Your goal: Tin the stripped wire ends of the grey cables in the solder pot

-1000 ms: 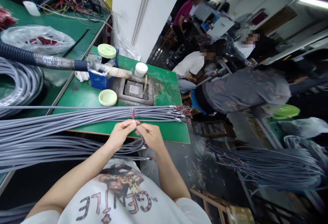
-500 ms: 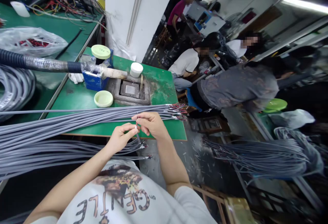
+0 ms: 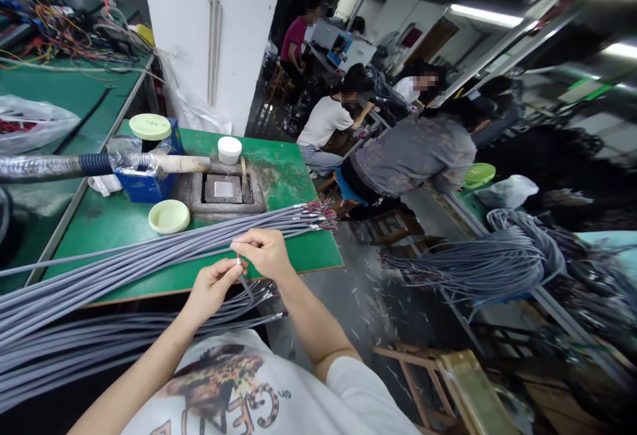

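Note:
My left hand (image 3: 215,287) pinches a grey cable (image 3: 245,284) close to its stripped end, where a bit of white shows at the fingertips. Just above it, my right hand (image 3: 265,253) has thumb and fingers closed on the thin reddish wires (image 3: 238,257) that come out of that cable. Both hands are over the front edge of the green table. Behind them lies a bundle of grey cables (image 3: 189,239), its bared coloured wire ends (image 3: 321,213) pointing right. More grey cables (image 3: 124,335) hang below the table edge, nearer my body.
On the green table (image 3: 279,156) stand a solder pot (image 3: 225,189), a white tub (image 3: 229,150), a pale green dish (image 3: 169,217) and a blue box (image 3: 144,184). A hose nozzle (image 3: 184,164) reaches in from the left. Several people sit or stand beyond; a wooden stool (image 3: 413,382) is at right.
The view has swung to the right, so the table and hands appear further left. My right hand has its fingers pinched more tightly at the wires; my left keeps its hold on the cable.

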A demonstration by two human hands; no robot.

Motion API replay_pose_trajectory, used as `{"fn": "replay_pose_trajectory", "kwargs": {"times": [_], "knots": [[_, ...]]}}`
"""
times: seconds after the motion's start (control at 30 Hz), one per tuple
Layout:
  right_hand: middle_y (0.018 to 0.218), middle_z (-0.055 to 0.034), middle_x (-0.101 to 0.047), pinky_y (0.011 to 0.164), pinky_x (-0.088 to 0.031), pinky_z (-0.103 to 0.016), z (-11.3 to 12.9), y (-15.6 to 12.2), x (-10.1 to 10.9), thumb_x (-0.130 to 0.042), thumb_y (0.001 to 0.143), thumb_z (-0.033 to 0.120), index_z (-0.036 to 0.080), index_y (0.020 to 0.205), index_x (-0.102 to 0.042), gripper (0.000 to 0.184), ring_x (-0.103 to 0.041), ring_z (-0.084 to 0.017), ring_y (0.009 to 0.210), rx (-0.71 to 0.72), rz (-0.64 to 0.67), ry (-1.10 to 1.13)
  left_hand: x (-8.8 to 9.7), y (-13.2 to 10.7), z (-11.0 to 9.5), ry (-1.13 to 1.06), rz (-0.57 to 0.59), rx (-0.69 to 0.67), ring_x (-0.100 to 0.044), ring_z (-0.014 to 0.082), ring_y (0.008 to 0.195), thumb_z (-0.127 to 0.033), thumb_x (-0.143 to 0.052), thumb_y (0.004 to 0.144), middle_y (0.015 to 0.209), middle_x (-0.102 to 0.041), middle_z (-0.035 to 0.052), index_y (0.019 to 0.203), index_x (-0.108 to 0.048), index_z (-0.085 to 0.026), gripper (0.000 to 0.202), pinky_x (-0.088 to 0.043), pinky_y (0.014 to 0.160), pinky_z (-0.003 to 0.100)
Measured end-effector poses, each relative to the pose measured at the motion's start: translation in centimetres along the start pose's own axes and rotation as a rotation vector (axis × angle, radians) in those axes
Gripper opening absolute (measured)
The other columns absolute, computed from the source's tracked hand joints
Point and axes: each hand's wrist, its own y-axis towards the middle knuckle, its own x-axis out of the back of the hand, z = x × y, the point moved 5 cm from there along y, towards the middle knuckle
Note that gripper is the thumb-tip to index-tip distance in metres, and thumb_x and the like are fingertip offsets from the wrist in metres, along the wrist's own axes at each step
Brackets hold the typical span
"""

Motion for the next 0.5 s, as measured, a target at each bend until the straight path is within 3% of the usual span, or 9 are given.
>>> {"fn": "replay_pose_trajectory", "kwargs": {"times": [0.1, 0.27, 0.43, 0.5], "knots": [[0.044, 0.0024, -0.057, 0.038, -0.035, -0.02, 1.0, -0.2, 1.0, -0.07, 0.067, 0.037, 0.017, 0.061, -0.07, 0.021, -0.046, -0.008, 0.038, 0.025, -0.037, 0.027, 0.3, -0.1, -0.2, 0.063, -0.023, -0.011, -0.064, 0.0195, 0.078, -0.046, -0.07, 0.074, 0.081, -0.073, 0.0055, 0.083, -0.075, -0.016, 0.031, -0.052, 0.078, 0.03], [0.046, 0.003, -0.053, 0.038, -0.03, -0.021, 3.9, -1.6, 4.8, -0.071, 0.068, 0.046, 0.018, 0.068, -0.072, 0.028, -0.036, -0.006, 0.038, 0.127, -0.256, 0.071, 1.0, -0.6, -0.2, 0.092, -0.071, 0.037, -0.065, 0.0209, 0.081, -0.049, -0.07, 0.072, 0.086, -0.073, 0.0074, 0.084, -0.075, -0.017, 0.035, -0.053, 0.078, 0.031], [0.042, 0.0055, -0.045, 0.039, -0.026, -0.02, 2.8, -1.9, 3.0, -0.067, 0.074, 0.039, 0.018, 0.079, -0.075, 0.024, -0.034, -0.006, 0.039, 0.048, 0.098, -0.072, 1.2, -0.6, -0.7, 0.041, -0.076, -0.006, -0.064, 0.02, 0.082, -0.047, -0.068, 0.076, 0.081, -0.072, 0.0064, 0.085, -0.074, -0.015, 0.034, -0.05, 0.084, 0.031], [0.041, 0.0067, -0.042, 0.039, -0.024, -0.02, 1.9, -1.8, 2.0, -0.065, 0.075, 0.037, 0.017, 0.084, -0.076, 0.024, -0.032, -0.006, 0.039, 0.038, 0.146, -0.116, 1.0, -0.6, -0.8, 0.037, -0.024, -0.037, -0.062, 0.0188, 0.081, -0.046, -0.065, 0.079, 0.081, -0.071, 0.006, 0.084, -0.074, -0.015, 0.032, -0.048, 0.084, 0.03]]}}
